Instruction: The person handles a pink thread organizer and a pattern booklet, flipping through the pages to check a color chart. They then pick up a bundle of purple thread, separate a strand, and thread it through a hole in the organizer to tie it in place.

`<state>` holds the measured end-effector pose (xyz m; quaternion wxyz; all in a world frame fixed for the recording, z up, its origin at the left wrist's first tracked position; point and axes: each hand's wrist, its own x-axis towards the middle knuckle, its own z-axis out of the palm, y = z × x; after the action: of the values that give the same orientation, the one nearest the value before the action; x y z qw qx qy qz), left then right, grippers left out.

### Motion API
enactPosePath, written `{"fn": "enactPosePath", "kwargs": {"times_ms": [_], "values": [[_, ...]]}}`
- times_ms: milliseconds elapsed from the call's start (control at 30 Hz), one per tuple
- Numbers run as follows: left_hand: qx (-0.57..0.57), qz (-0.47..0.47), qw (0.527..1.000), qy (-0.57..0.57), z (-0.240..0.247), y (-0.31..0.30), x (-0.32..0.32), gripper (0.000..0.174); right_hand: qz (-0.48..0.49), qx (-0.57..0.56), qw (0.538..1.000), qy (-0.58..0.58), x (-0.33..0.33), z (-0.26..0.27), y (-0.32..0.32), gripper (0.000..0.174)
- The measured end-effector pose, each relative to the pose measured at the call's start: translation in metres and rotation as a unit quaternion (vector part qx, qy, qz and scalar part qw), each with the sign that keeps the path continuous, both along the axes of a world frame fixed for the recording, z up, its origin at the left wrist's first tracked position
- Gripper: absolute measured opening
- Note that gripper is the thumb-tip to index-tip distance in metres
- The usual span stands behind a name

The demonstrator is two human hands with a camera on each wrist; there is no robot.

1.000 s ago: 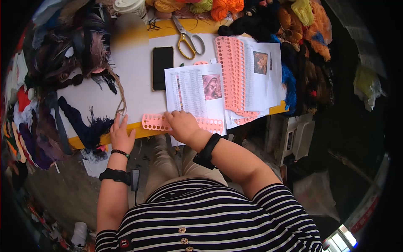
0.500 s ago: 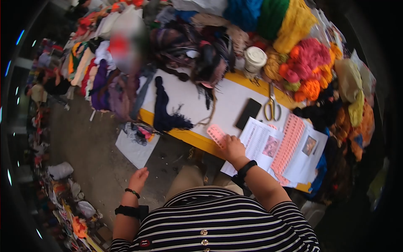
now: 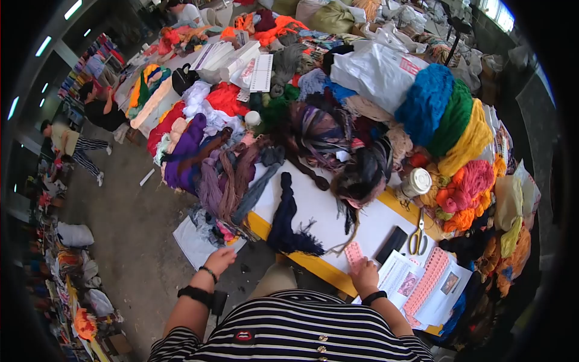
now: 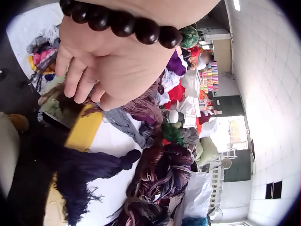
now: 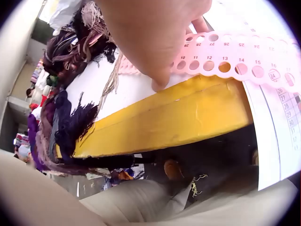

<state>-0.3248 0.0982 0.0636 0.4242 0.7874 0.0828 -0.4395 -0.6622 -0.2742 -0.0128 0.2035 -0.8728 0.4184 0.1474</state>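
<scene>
My right hand (image 3: pixel 365 277) rests on a long pink card with scalloped edges and numbered holes (image 3: pixel 353 253), which lies along the table's near edge. In the right wrist view the card (image 5: pixel 221 59) runs under the hand (image 5: pixel 150 37); one digit reaches past its near edge to the tabletop, while other fingers are partly hidden behind the hand. Off the table, my left hand (image 3: pixel 221 261) hangs with loose fingers near a white sheet (image 3: pixel 196 244). The left wrist view shows that palm (image 4: pixel 117 70) holding nothing, with a beaded bracelet (image 4: pixel 122 23) at the wrist.
Printed sheets (image 3: pixel 446 295), another pink holed card (image 3: pixel 429 277), a phone (image 3: pixel 392 242) and scissors (image 3: pixel 417 240) lie on the right. A navy yarn hank (image 3: pixel 286 211) overhangs the yellow edge (image 3: pixel 319 271). Yarn heaps and a lidded cup (image 3: pixel 416 182) stand behind; people (image 3: pixel 69 142) are far left.
The head view has swung left and up, showing more yarn and the room. My left hand has come off the table edge to hang beside it. The right hand stays on the pink card.
</scene>
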Motion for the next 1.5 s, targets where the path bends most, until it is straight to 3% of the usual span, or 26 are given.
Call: {"fn": "enactPosePath", "kwargs": {"times_ms": [200, 300, 400, 500, 600, 800, 867, 1033, 1067, 1167, 1200, 1267, 1367, 1433, 1500], "values": [[-0.078, -0.026, 0.996, -0.018, -0.014, -0.045, 0.12, 0.039, -0.091, -0.055, 0.993, 0.054, 0.025, 0.027, 0.024, 0.09], [-0.092, -0.056, 0.994, 0.007, -0.022, -0.051, 0.158, 0.042, -0.172, -0.036, 0.984, -0.018, 0.034, 0.024, 0.033, 0.085], [-0.064, -0.091, 0.994, -0.008, -0.024, -0.055, 0.181, 0.041, -0.182, -0.017, 0.981, -0.061, 0.043, 0.009, 0.036, 0.07], [-0.09, -0.056, 0.994, 0.005, -0.034, -0.052, 0.191, 0.04, -0.124, -0.035, 0.991, -0.042, 0.062, 0.004, 0.03, 0.068], [-0.094, -0.033, 0.995, 0.005, -0.03, -0.045, 0.193, 0.04, -0.061, 0.052, 0.995, -0.052, 0.105, 0.016, 0.008, 0.064], [-0.071, -0.007, 0.997, -0.022, -0.044, -0.015, 0.201, 0.035, -0.092, 0.147, 0.981, -0.081, 0.18, 0.016, -0.015, 0.059], [-0.106, 0.025, 0.994, -0.017, -0.07, 0.0, 0.203, 0.034, -0.093, 0.165, 0.979, -0.077, 0.196, 0.034, -0.011, 0.059], [-0.058, 0.019, 0.997, 0.046, -0.056, -0.009, 0.2, 0.036, -0.033, 0.152, 0.987, -0.042, 0.17, 0.031, 0.002, 0.055], [-0.062, 0.027, 0.996, 0.052, -0.057, -0.005, 0.201, 0.036, -0.07, 0.173, 0.981, -0.057, 0.156, 0.026, 0.006, 0.053], [-0.049, -0.004, 0.998, 0.049, -0.064, -0.008, 0.203, 0.042, -0.061, 0.144, 0.987, -0.031, 0.116, 0.024, 0.012, 0.055], [-0.045, 0.013, 0.998, 0.038, -0.063, -0.012, 0.202, 0.041, -0.082, 0.152, 0.985, 0.029, 0.104, 0.026, 0.012, 0.056], [-0.041, 0.043, 0.998, 0.017, -0.064, -0.016, 0.201, 0.04, -0.113, 0.146, 0.982, 0.036, 0.063, 0.013, 0.017, 0.054], [0.003, -0.077, 0.973, -0.219, -0.125, 0.001, 0.227, 0.034, -0.168, 0.152, 0.971, 0.077, 0.03, 0.02, 0.024, 0.055], [0.006, -0.059, 0.942, -0.33, -0.094, -0.011, 0.263, 0.025, -0.207, 0.157, 0.963, 0.066, 0.01, 0.023, 0.029, 0.054], [0.037, -0.041, 0.904, -0.425, -0.032, -0.034, 0.307, 0.026, -0.23, 0.159, 0.959, 0.053, 0.002, 0.03, 0.033, 0.054]]}}
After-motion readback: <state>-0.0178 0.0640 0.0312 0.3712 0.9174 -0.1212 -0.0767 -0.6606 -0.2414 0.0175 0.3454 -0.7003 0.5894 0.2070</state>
